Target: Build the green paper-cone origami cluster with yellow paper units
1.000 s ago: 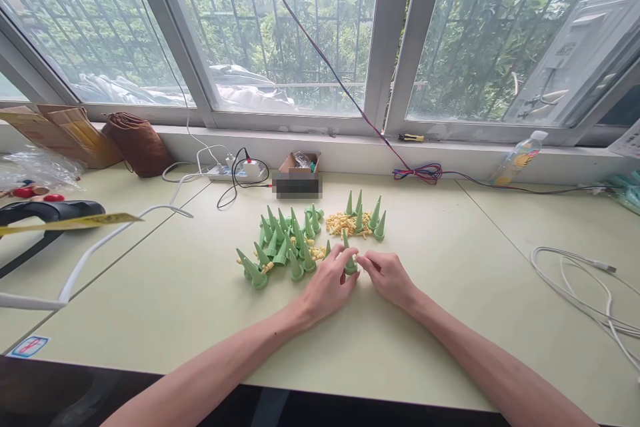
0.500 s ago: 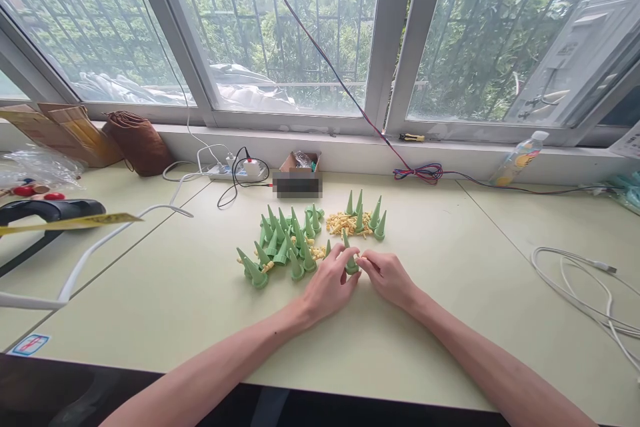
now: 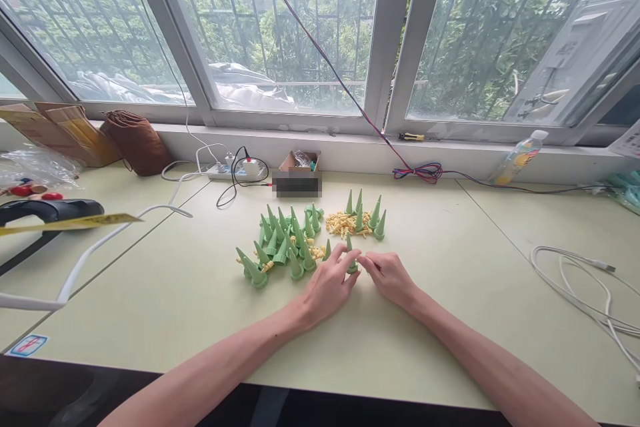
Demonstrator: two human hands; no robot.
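My left hand (image 3: 331, 283) has its fingers closed round a green cone-shaped cap (image 3: 351, 265), which stands on the table with its tip up. Close by on the right, my right hand (image 3: 390, 275) is pinched, its fingertips at the cone's side; whatever lies between them is too small to make out. A cluster of green cones (image 3: 280, 240), some upright and some tilted, spreads to the left of my hands. Small yellow pegs (image 3: 345, 224) form a pile behind my hands, with several more green cones (image 3: 375, 213) standing in and beside it.
At the back stand a small cardboard box (image 3: 300, 161) and a power strip (image 3: 237, 171) with cables. A brown drawstring pouch (image 3: 137, 143) is at the back left. A bottle (image 3: 520, 159) leans against the sill, and a white cable (image 3: 575, 280) lies on the right.
The cone in my left hand has shifted slightly to the right and turned a little more upright. My right hand stays almost in place, still pinched.
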